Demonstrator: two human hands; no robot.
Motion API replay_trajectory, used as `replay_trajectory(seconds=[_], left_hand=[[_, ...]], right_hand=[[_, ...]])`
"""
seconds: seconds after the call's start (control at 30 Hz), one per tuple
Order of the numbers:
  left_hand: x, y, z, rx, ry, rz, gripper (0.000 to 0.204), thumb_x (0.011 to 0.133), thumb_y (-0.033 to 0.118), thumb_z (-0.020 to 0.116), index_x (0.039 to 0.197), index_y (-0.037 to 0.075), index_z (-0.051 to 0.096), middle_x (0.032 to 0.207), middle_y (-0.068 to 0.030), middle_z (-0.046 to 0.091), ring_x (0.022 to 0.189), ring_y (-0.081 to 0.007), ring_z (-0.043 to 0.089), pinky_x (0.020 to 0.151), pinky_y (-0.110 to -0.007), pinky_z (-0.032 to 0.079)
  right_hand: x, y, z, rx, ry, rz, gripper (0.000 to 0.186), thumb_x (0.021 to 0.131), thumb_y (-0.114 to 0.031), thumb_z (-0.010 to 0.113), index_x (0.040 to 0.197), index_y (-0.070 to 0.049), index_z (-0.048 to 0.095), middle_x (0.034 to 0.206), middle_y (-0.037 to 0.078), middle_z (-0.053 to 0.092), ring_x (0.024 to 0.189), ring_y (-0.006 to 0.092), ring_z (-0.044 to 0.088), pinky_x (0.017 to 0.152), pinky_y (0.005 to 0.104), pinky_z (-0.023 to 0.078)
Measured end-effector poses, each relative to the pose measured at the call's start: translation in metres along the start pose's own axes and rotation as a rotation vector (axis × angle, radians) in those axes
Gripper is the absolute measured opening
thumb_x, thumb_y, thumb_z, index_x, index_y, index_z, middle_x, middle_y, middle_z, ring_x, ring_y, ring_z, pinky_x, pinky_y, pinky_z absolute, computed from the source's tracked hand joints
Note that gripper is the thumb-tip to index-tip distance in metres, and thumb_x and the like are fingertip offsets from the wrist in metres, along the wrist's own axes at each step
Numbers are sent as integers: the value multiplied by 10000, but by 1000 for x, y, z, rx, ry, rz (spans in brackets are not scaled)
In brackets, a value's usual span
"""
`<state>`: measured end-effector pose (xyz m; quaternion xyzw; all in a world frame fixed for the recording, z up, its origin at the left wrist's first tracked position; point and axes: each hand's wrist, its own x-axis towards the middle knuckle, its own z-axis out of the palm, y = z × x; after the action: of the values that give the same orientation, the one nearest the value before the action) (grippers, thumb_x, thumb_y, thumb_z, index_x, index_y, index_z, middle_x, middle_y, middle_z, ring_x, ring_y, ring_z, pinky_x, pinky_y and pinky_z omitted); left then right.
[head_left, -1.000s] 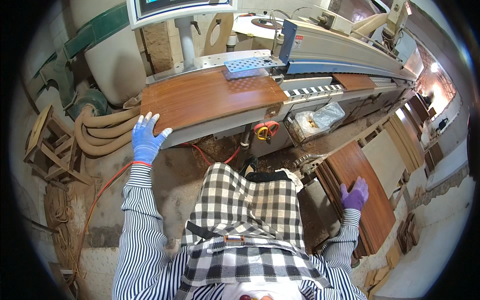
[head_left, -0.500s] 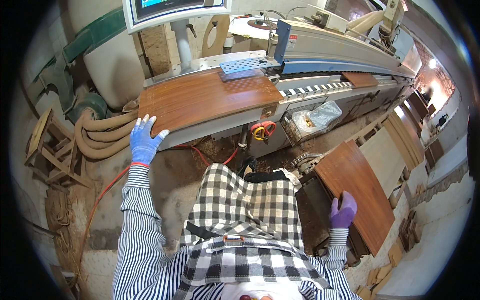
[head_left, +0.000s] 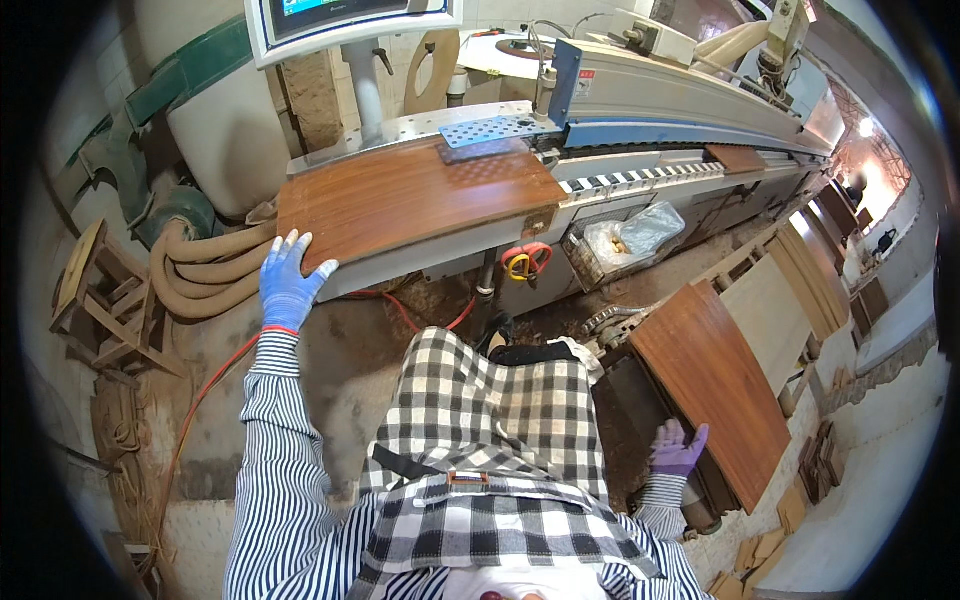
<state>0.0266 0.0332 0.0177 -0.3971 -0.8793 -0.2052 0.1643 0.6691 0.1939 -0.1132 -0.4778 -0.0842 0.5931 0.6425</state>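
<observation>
A wood-grain brown panel [head_left: 410,195] lies flat on the machine's infeed end, partly under a perforated blue plate [head_left: 490,130]. My left hand [head_left: 287,280], in a blue glove with white fingertips, rests on the panel's near left corner, fingers stretched and thumb apart along the front edge. My right hand [head_left: 677,450], in a purple glove, is low at the right with its fingers spread and nothing in them. It is beside the near left edge of a second brown panel [head_left: 715,390] lying on a low stack; whether it touches that edge I cannot tell.
A smaller brown panel [head_left: 735,158] sits farther along the machine's track. Red- and yellow-handled scissors [head_left: 525,262] hang at the machine's front, left of a wire basket [head_left: 610,255] with plastic bags. Ribbed hoses [head_left: 205,275] and a wooden stool [head_left: 110,300] stand at left; a red hose [head_left: 195,400] crosses the floor.
My right hand has moved down and slightly left, off the second panel's edge, and its fingers have spread. The small far panel has slid right along the machine. My left hand stays put.
</observation>
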Motion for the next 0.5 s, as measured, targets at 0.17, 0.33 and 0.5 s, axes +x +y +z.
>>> replay_trajectory(seconds=[0.17,0.33,0.5], left_hand=[[0,0,-2,14,-14,4,683,805,536,686,1316,100,566,1430,-132,478,1361,-314,378,1125,-431,282],[-5,-6,-5,15,27,29,643,826,490,684,1321,99,561,1423,-138,483,1357,-326,380,1124,-427,279],[-21,-33,-3,-162,107,14,562,856,354,697,1332,95,549,1422,-141,485,1352,-329,385,1122,-430,285]], right_hand=[[16,-4,-2,146,132,-184,512,857,-432,671,1201,-80,531,1043,89,576,976,271,586,869,375,494],[18,-7,-4,121,122,-175,493,856,-428,668,1179,-77,542,1055,94,581,951,257,599,839,373,506],[16,-6,-2,121,127,-161,498,848,-440,676,1169,-80,550,1084,95,587,943,244,609,844,366,512]])
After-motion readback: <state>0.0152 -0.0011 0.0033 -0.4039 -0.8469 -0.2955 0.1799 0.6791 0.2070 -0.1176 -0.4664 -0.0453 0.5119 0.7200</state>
